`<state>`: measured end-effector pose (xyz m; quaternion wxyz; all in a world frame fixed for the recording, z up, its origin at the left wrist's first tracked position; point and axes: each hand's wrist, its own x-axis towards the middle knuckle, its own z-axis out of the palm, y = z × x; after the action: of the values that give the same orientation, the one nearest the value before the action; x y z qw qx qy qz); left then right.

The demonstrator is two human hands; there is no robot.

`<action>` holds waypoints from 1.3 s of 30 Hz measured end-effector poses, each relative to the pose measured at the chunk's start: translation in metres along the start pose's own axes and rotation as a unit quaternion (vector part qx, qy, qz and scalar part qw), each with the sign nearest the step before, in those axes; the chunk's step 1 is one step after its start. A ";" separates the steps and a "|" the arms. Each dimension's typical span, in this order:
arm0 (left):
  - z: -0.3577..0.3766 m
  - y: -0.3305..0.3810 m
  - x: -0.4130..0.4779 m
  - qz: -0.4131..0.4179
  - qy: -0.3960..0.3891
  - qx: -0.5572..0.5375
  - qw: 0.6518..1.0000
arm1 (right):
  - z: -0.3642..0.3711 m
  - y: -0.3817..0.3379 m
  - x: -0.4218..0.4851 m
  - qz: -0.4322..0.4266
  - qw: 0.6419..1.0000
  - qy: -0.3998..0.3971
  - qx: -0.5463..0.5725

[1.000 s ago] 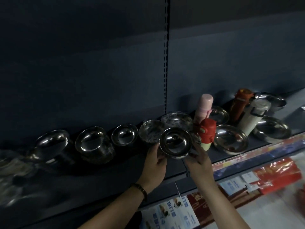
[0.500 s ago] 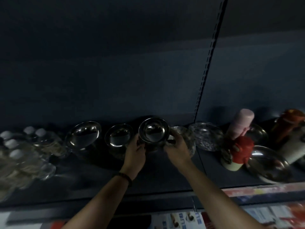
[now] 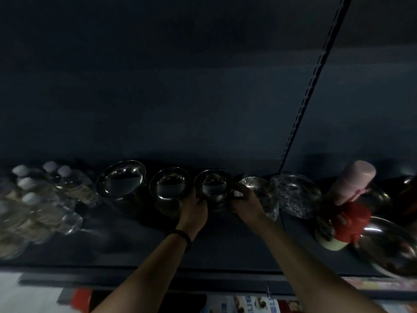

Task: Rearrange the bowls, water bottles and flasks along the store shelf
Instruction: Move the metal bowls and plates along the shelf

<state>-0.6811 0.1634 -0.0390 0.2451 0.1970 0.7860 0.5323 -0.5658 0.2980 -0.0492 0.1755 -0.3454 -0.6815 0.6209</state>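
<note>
- Small steel bowl [image 3: 213, 185] is between the fingers of both hands.
- Left hand [image 3: 194, 211] and right hand [image 3: 247, 203] curl their fingers round its sides.
- Second steel bowl [image 3: 169, 184] stands just left of the left fingers.

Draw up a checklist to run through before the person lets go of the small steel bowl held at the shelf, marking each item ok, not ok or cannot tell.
1. Grip: left hand and right hand both hold the small shiny steel bowl by its sides: ok.
2. Bowl's base down on the dark shelf: hidden behind the hands, cannot tell.
3. In line with the medium steel bowl on its left: ok.
4. Clear of that bowl's rim: too dark, cannot tell.
5. Room beside the clear glass bowl to withdraw the right hand: cannot tell.
</note>
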 end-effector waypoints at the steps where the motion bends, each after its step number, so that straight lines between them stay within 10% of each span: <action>1: 0.000 0.001 -0.001 0.004 -0.003 0.007 1.000 | -0.001 0.002 0.002 -0.001 1.000 -0.001 0.006; 23: 0.000 -0.019 -0.013 0.081 -0.044 0.003 0.996 | 0.000 0.017 -0.003 0.019 0.994 -0.061 0.091; 32: 0.018 -0.011 -0.002 -0.036 0.096 -0.139 0.985 | 0.011 0.015 0.024 0.078 0.989 0.129 0.010; 39: 0.023 -0.020 0.000 0.029 0.115 -0.037 0.992 | 0.016 0.024 0.028 0.075 0.988 0.137 -0.003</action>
<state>-0.6683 0.1727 -0.0646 0.1449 0.1478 0.7826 0.5871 -0.5903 0.3051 -0.0801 0.2188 -0.4779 -0.6248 0.5773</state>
